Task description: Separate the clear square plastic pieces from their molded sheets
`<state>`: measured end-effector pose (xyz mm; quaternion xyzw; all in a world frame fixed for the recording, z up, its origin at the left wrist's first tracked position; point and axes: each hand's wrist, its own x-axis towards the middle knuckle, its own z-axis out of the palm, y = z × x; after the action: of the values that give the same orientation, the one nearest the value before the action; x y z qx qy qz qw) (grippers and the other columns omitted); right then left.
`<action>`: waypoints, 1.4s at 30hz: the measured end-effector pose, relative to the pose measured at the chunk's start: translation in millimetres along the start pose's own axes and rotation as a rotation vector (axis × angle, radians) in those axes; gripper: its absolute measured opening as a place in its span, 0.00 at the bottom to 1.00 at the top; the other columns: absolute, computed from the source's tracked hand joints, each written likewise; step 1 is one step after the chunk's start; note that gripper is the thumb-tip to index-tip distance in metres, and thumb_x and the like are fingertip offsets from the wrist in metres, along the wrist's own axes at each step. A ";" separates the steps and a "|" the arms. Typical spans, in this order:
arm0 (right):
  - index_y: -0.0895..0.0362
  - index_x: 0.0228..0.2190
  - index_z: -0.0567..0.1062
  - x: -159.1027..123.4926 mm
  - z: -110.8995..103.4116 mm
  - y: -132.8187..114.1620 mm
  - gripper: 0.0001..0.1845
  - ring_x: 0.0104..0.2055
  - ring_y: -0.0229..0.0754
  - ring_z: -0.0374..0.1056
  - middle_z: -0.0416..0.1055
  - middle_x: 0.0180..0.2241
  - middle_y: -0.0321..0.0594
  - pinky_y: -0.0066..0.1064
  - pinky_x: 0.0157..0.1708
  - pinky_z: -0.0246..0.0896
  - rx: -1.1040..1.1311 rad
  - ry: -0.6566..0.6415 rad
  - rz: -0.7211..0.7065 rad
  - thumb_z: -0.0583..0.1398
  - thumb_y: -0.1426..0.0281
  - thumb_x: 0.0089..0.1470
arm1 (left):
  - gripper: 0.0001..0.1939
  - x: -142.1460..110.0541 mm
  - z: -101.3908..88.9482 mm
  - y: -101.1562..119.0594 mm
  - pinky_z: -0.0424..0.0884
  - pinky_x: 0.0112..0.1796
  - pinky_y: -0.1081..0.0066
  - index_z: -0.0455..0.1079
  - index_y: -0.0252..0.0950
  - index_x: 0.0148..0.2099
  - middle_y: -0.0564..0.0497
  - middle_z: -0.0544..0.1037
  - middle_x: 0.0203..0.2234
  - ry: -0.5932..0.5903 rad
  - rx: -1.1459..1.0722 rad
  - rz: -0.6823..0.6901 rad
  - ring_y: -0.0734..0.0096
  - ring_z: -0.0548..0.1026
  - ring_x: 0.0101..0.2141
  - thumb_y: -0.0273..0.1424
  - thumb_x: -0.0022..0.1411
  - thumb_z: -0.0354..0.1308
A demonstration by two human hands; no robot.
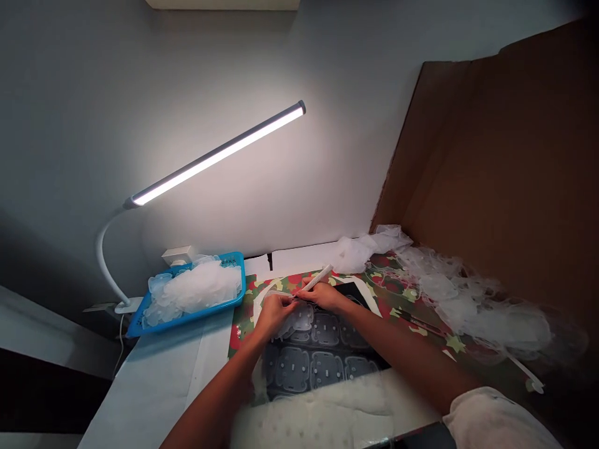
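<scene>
My left hand [275, 313] pinches the edge of a transparent moulded plastic piece [299, 319], which lies partly over a dark sheet of moulded square cells [322, 358]. My right hand [325, 295] grips a white pen-like tool [318, 278], its tip pointing down toward the fingers of my left hand. Both hands are close together above the sheet, and the fingers hide part of the plastic piece. Beneath the sheet lies a camouflage-patterned mat [402, 312] in red, green and yellow.
A blue tray [187, 315] heaped with transparent plastic pieces stands to the left, beside a white lamp [218, 156]. Loose transparent plastic [468, 305] piles against a cardboard wall [486, 156] on the right. White padded material [318, 418] lies at the front edge.
</scene>
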<state>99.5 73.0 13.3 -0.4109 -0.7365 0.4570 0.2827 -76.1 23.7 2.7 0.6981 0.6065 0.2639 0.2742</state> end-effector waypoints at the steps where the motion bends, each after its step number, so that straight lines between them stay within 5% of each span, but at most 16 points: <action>1: 0.55 0.19 0.63 2.3 0.0 2.6 0.16 0.26 0.37 0.58 0.63 0.20 0.31 0.28 0.26 0.48 -0.058 0.040 -0.011 0.60 0.60 0.50 | 0.22 -5.1 0.9 2.6 0.53 0.24 0.74 0.73 0.33 0.25 0.55 0.67 0.17 0.033 0.022 0.010 0.75 0.62 0.22 0.44 0.61 0.52; 5: 0.55 0.19 0.62 16.8 -3.1 15.3 0.13 0.26 0.37 0.57 0.61 0.19 0.31 0.28 0.28 0.47 -0.194 0.166 0.000 0.59 0.67 0.49 | 0.18 -50.1 -0.8 16.2 0.59 0.29 0.71 0.75 0.37 0.32 0.49 0.76 0.24 0.172 0.166 0.157 0.71 0.69 0.25 0.39 0.67 0.49; 8: 0.55 0.19 0.62 25.6 -8.9 23.7 0.12 0.25 0.37 0.57 0.63 0.19 0.31 0.27 0.27 0.47 -0.190 0.153 -0.002 0.59 0.67 0.49 | 0.11 -95.5 -9.1 24.3 0.61 0.27 0.72 0.74 0.41 0.48 0.48 0.81 0.31 0.259 0.385 0.729 0.73 0.72 0.25 0.30 0.66 0.53; 10: 0.55 0.19 0.63 28.1 -15.5 25.9 0.12 0.25 0.37 0.59 0.65 0.19 0.31 0.27 0.27 0.48 -0.177 0.129 -0.010 0.60 0.68 0.48 | 0.15 -116.6 -16.1 26.9 0.61 0.26 0.72 0.70 0.41 0.53 0.48 0.81 0.36 0.279 0.398 0.969 0.74 0.74 0.25 0.27 0.64 0.55; 12: 0.55 0.19 0.65 27.9 -23.3 24.4 0.10 0.25 0.37 0.60 0.66 0.19 0.31 0.27 0.26 0.48 -0.165 0.132 -0.011 0.60 0.68 0.47 | 0.12 -122.8 -23.2 25.3 0.62 0.27 0.73 0.71 0.40 0.50 0.49 0.81 0.32 0.317 0.266 0.853 0.74 0.74 0.25 0.26 0.66 0.53; 17: 0.55 0.23 0.67 20.2 -18.6 6.8 0.08 0.29 0.39 0.61 0.68 0.24 0.35 0.29 0.30 0.52 -0.146 0.261 -0.073 0.56 0.68 0.52 | 0.18 -83.5 -39.9 -2.2 0.60 0.23 0.76 0.65 0.36 0.32 0.55 0.68 0.20 0.245 -0.319 -0.071 0.75 0.66 0.21 0.44 0.65 0.46; 19: 0.55 0.24 0.69 15.8 -1.0 0.6 0.07 0.30 0.39 0.62 0.69 0.25 0.35 0.28 0.30 0.53 -0.129 0.189 -0.126 0.57 0.67 0.52 | 0.20 -64.1 -44.0 -16.0 0.57 0.21 0.76 0.60 0.36 0.27 0.57 0.62 0.18 0.214 -0.366 -0.157 0.76 0.61 0.19 0.47 0.61 0.47; 24: 0.56 0.27 0.71 10.7 38.8 1.8 0.04 0.30 0.38 0.64 0.71 0.29 0.36 0.28 0.31 0.56 -0.095 -0.027 -0.271 0.59 0.70 0.52 | 0.13 -49.3 -43.3 -26.8 0.51 0.22 0.76 0.54 0.37 0.21 0.59 0.54 0.17 0.254 -0.220 -0.143 0.78 0.56 0.19 0.31 0.51 0.55; 27: 0.56 0.26 0.71 11.5 44.2 7.7 0.04 0.33 0.39 0.65 0.72 0.31 0.37 0.29 0.34 0.57 -0.116 -0.017 -0.322 0.59 0.71 0.53 | 0.04 -57.5 -38.3 -18.2 0.52 0.25 0.75 0.63 0.36 0.28 0.54 0.65 0.26 0.332 -0.070 -0.111 0.75 0.61 0.23 0.22 0.48 0.53; 28: 0.56 0.26 0.70 11.9 44.5 9.3 0.05 0.33 0.40 0.65 0.72 0.31 0.37 0.30 0.35 0.58 -0.128 -0.014 -0.340 0.60 0.70 0.53 | 0.09 -60.5 -36.2 -15.0 0.53 0.25 0.74 0.66 0.37 0.34 0.52 0.69 0.32 0.332 0.046 -0.087 0.74 0.64 0.25 0.21 0.49 0.52; 33: 0.56 0.25 0.69 13.1 46.6 10.0 0.08 0.32 0.39 0.64 0.71 0.30 0.38 0.30 0.34 0.58 -0.170 0.010 -0.366 0.59 0.69 0.55 | 0.33 -68.1 -24.1 -10.4 0.59 0.24 0.71 0.62 0.42 0.61 0.46 0.63 0.61 0.064 0.735 0.053 0.69 0.74 0.29 0.19 0.51 0.49; 37: 0.56 0.25 0.69 13.5 47.8 7.1 0.07 0.31 0.39 0.63 0.69 0.28 0.37 0.30 0.32 0.57 -0.219 0.029 -0.376 0.59 0.71 0.55 | 0.36 -67.8 -15.5 -15.7 0.67 0.26 0.66 0.55 0.36 0.67 0.41 0.57 0.66 -0.071 0.891 0.082 0.63 0.77 0.31 0.22 0.55 0.49; 42: 0.56 0.27 0.68 12.1 53.3 10.5 0.06 0.33 0.41 0.64 0.70 0.31 0.40 0.31 0.35 0.59 -0.305 -0.024 -0.406 0.56 0.73 0.56 | 0.33 -68.1 -13.5 -16.6 0.70 0.29 0.63 0.56 0.31 0.67 0.37 0.57 0.65 -0.106 0.921 0.083 0.58 0.79 0.34 0.22 0.59 0.46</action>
<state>54.9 62.5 -18.1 -0.2873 -0.8676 0.2791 0.2947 -105.7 -41.1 -1.8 0.7833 0.6172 -0.0583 -0.0444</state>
